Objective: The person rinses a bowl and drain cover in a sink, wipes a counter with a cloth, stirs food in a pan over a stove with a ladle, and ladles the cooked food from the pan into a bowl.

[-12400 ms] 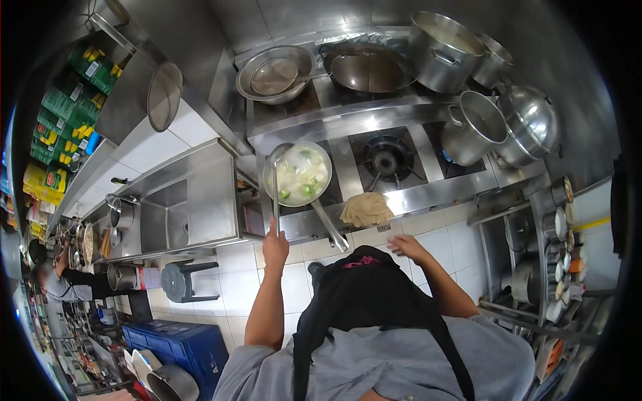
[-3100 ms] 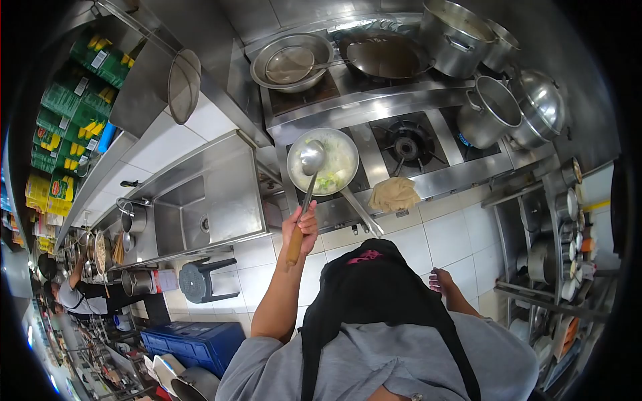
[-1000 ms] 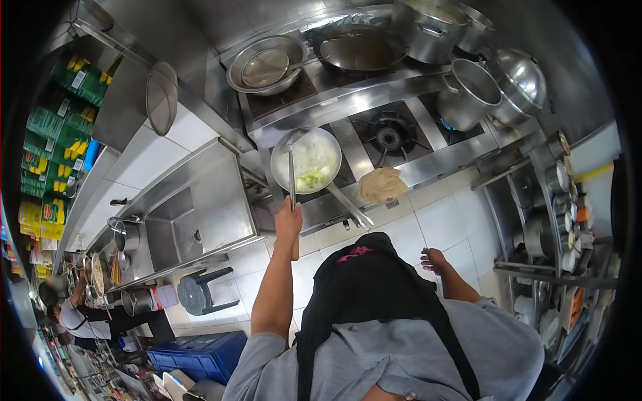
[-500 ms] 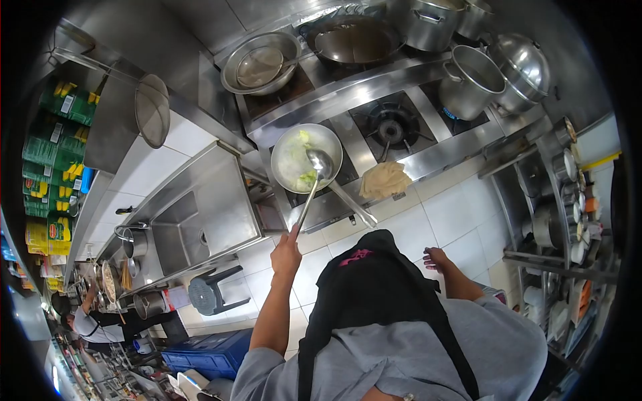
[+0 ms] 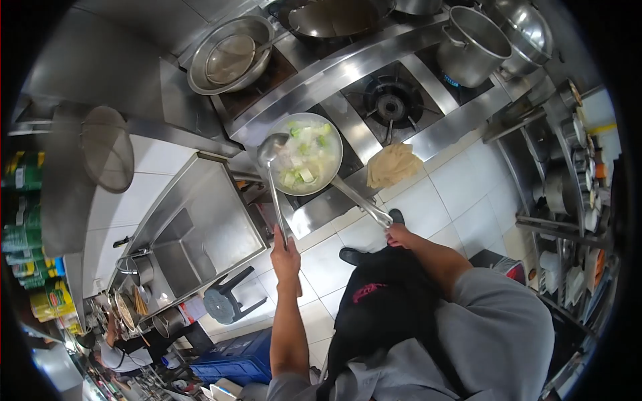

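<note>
My left hand (image 5: pixel 286 259) is closed around the long handle of a metal ladle (image 5: pixel 272 148). The ladle's bowl rests over the left rim of a frying pan (image 5: pixel 332 172). Inside the pan lie pale green vegetable pieces (image 5: pixel 309 155) in a whitish, steaming liquid. My right hand (image 5: pixel 397 235) grips the end of the pan's long metal handle (image 5: pixel 364 202). Beneath the pan is a stove burner, mostly hidden by it. A crumpled tan cloth (image 5: pixel 394 165) lies on the stove's front edge, just above my right hand.
A bare burner (image 5: pixel 391 107) is right of the pan. Behind stand a bowl with a strainer (image 5: pixel 231 59), a dark wok (image 5: pixel 341 17) and a tall pot (image 5: pixel 475 47) over a blue flame. A sink (image 5: pixel 177 244) is at left, shelves (image 5: pixel 558 180) at right. Another person (image 5: pixel 124 351) works far left.
My right hand has come from beside my body onto the pan handle. The ladle has shifted from the pan's right side to its left rim, and more food shows in the pan.
</note>
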Available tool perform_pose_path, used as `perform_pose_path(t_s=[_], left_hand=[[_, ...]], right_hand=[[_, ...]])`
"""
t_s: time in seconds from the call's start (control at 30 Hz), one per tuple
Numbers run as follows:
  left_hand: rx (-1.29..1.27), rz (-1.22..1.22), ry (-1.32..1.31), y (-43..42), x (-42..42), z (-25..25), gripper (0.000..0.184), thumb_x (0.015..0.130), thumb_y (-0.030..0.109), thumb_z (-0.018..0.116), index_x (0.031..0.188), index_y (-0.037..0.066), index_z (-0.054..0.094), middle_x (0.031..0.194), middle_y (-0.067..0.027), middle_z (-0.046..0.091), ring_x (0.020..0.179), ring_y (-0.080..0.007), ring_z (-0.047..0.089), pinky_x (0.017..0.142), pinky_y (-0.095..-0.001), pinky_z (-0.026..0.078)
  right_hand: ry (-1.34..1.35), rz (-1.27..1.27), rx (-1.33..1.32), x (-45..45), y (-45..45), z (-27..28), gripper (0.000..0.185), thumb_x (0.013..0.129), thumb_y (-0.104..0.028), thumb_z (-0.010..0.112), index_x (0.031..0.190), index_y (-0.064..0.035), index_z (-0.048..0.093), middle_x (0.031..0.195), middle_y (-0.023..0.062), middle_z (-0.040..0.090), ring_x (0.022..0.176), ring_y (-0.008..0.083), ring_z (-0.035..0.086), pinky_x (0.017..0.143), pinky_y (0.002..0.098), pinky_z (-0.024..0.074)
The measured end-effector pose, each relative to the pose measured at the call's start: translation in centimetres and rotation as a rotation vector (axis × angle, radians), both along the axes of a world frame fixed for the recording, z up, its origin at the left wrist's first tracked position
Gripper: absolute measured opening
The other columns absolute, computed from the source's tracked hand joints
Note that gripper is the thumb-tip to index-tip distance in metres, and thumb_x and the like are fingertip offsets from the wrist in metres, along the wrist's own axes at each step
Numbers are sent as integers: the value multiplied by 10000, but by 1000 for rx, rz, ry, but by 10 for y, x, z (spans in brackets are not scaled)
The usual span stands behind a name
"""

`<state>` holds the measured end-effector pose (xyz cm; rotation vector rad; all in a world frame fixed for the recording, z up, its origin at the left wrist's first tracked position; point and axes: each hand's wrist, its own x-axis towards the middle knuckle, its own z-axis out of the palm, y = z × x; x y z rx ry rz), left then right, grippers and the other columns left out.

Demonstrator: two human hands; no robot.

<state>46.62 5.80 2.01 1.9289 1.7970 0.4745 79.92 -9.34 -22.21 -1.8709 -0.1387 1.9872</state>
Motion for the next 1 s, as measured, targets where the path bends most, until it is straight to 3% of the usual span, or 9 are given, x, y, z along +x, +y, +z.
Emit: perform_pose_path(t_s=[0.07, 0.13, 0.23, 0.4, 0.5, 0.63, 0.8, 0.93, 1.0], left_hand=[[40, 83, -151, 4, 18, -16, 533, 977, 124, 589, 1488, 66, 446, 870, -264, 690, 727, -376, 675, 686, -434, 524], [-80, 116, -257, 5, 21, -42, 526, 1013, 132, 541, 1515, 45, 408, 718, -122, 580, 594, -175, 551, 585, -360, 499], [-359, 273, -599, -3, 47, -41, 536, 1052, 125, 467, 1566, 88, 321, 681, 15, 466, 514, -68, 439, 443, -249, 392], [-613, 439, -984, -8, 73, 12, 419, 1084, 163, 418, 1495, 101, 368, 731, 2, 455, 493, -69, 413, 419, -240, 374], [-823, 546, -1427, -9, 68, 25, 226, 1090, 230, 451, 1255, 76, 466, 780, -10, 472, 494, -65, 361, 419, -226, 334], [-843, 519, -1377, -14, 67, 43, 334, 1087, 214, 444, 1380, 54, 431, 774, -11, 473, 490, -68, 384, 422, -226, 352], [-656, 225, -729, -23, 54, 69, 569, 1075, 196, 463, 1594, 100, 252, 752, -1, 484, 484, -44, 426, 408, -210, 360], [-469, 147, -483, -27, 30, 78, 569, 1059, 179, 492, 1583, 82, 293, 742, -6, 519, 485, -48, 440, 412, -229, 384], [-325, 98, -370, -25, 21, 68, 571, 1041, 168, 522, 1568, 67, 327, 704, -56, 553, 510, -98, 497, 456, -281, 423]], right_hand=[[123, -170, 71, -46, 15, -71, 406, 983, -501, 548, 1225, -177, 588, 1069, 63, 635, 945, 234, 640, 857, 432, 556], [274, -474, 42, -87, 56, -65, 494, 991, -545, 514, 1357, -214, 495, 1213, 97, 596, 1055, 281, 625, 934, 462, 532], [414, -838, 20, -128, 111, -19, 512, 1024, -524, 457, 1411, -188, 430, 1322, 136, 526, 1166, 327, 571, 1011, 485, 497], [510, -1052, -42, -159, 134, -56, 484, 1048, -456, 421, 1499, -287, 370, 1268, 113, 534, 1055, 309, 603, 968, 483, 507], [564, -1102, -4, -169, 136, -81, 341, 1063, -386, 436, 1371, -247, 479, 1158, 100, 554, 1011, 248, 592, 916, 439, 519], [600, -1176, 93, -176, 130, -90, 177, 1070, -276, 465, 1177, -163, 548, 1054, 90, 576, 960, 220, 591, 866, 390, 538], [580, -1087, 78, -153, 128, -68, 198, 1065, -272, 500, 1064, -89, 577, 981, 97, 601, 928, 235, 612, 869, 379, 554], [614, -445, -14, -83, 103, -20, 403, 1053, -410, 506, 1023, -38, 659, 927, 69, 664, 968, 250, 672, 851, 345, 553], [701, -145, 98, -41, 92, 10, 544, 1030, -546, 477, 1163, -45, 643, 967, 70, 681, 947, 256, 702, 839, 368, 567]])
